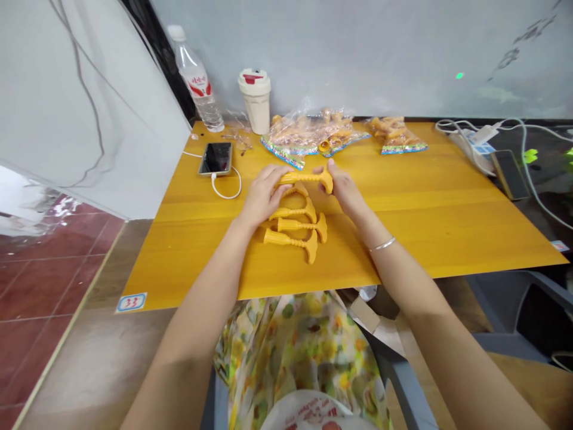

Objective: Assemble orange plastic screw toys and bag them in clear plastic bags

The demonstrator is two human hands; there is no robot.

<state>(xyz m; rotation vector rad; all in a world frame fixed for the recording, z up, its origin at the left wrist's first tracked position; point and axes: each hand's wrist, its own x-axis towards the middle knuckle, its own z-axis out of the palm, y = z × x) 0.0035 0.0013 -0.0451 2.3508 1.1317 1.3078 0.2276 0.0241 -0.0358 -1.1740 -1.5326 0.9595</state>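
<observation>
Between my hands is a yellow plastic T-handled piece (pixel 308 177), lying roughly level, with a ribbed stem and a curved crosspiece at its right end. My left hand (pixel 265 194) is closed around the stem's left end, which its fingers partly hide. Fingers of my right hand (pixel 344 186) are closed at the curved end. Just below, several similar pieces are laid out in a column on the table, curved ends to the right; the lowest T-handled piece (pixel 293 240) is tilted slightly. My left fingers partly cover the upper ones.
Behind my hands lie a clear bag of orange-yellow parts (pixel 304 134) and a smaller bag (pixel 396 134). A phone (pixel 216 158) on a white cable, a water bottle (pixel 197 83) and a lidded cup (pixel 256 104) stand left. Cables and a power strip (pixel 472 149) lie right on the yellow table (pixel 425 221).
</observation>
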